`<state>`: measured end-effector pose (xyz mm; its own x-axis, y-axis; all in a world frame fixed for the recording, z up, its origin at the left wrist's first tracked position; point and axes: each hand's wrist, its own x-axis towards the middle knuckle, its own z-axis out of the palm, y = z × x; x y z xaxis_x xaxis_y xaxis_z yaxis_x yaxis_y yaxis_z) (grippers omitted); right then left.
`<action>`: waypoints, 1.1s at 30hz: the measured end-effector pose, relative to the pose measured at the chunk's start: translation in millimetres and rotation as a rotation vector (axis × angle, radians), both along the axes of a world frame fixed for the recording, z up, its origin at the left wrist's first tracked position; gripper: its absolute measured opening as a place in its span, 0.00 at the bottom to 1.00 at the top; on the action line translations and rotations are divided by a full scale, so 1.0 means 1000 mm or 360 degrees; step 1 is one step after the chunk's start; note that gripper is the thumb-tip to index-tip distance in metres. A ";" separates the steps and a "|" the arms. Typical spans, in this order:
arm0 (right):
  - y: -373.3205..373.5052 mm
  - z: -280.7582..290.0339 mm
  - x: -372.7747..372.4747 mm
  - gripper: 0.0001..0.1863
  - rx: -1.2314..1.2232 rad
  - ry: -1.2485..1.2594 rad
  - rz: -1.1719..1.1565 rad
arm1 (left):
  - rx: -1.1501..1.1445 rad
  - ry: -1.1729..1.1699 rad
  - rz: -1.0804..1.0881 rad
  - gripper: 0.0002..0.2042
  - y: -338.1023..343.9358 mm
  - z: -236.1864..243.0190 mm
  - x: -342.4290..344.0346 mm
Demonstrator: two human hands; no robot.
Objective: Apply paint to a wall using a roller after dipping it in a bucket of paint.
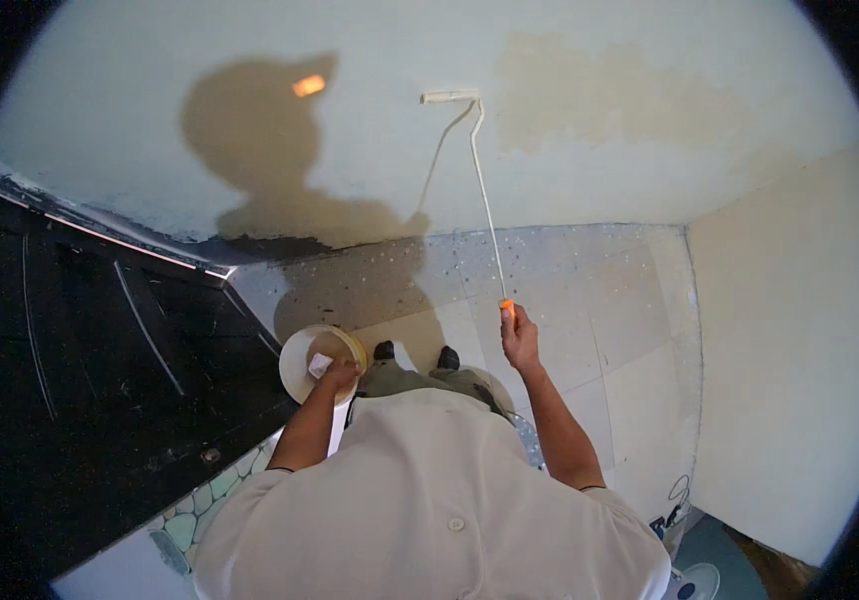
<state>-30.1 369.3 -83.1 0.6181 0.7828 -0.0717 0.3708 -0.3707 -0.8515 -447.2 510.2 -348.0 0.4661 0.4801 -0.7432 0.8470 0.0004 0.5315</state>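
Note:
My right hand [521,342] is closed round the orange grip of a long-handled paint roller [489,205]. Its narrow white sleeve [449,97] lies against the pale wall [390,150], up ahead of me. Low on my left side, my left hand [340,376] grips the rim of a white bucket [294,368]. Inside the bucket, beside my fingers, is a small pale block-like thing [321,365] whose kind I cannot make out. A damp-looking beige patch [610,95] spreads over the wall right of the roller.
A black panel, perhaps a door [100,360], stands close on my left. Paint-spattered floor tiles [550,270] meet the front wall and another pale wall [785,350] at the right. Behind me on the right is a pale round object [700,582] near some cables [680,492].

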 end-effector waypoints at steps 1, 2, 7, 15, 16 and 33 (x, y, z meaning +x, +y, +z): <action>0.004 0.005 -0.008 0.18 -0.0001 -0.0003 -0.0012 | 0.0260 0.0112 -0.0612 0.19 0.001 -0.008 -0.012; 0.011 0.010 -0.016 0.18 0.0006 -0.0003 -0.0007 | 0.0267 0.0114 -0.0607 0.19 0.003 -0.016 -0.024; 0.043 0.022 -0.039 0.18 0.0307 -0.0054 -0.0116 | -0.0089 -0.0043 -0.0141 0.19 0.023 0.003 -0.032; 0.063 -0.001 -0.050 0.15 0.0262 0.0374 -0.0203 | -0.0018 0.0209 0.0191 0.20 0.058 0.105 -0.043; 0.059 -0.014 -0.048 0.14 0.0312 0.0337 -0.0170 | 0.0125 0.0197 0.0071 0.19 0.063 0.101 -0.049; -0.004 -0.102 -0.025 0.15 0.0047 0.0199 -0.0205 | -0.0137 -0.0118 0.0283 0.18 0.050 0.084 -0.057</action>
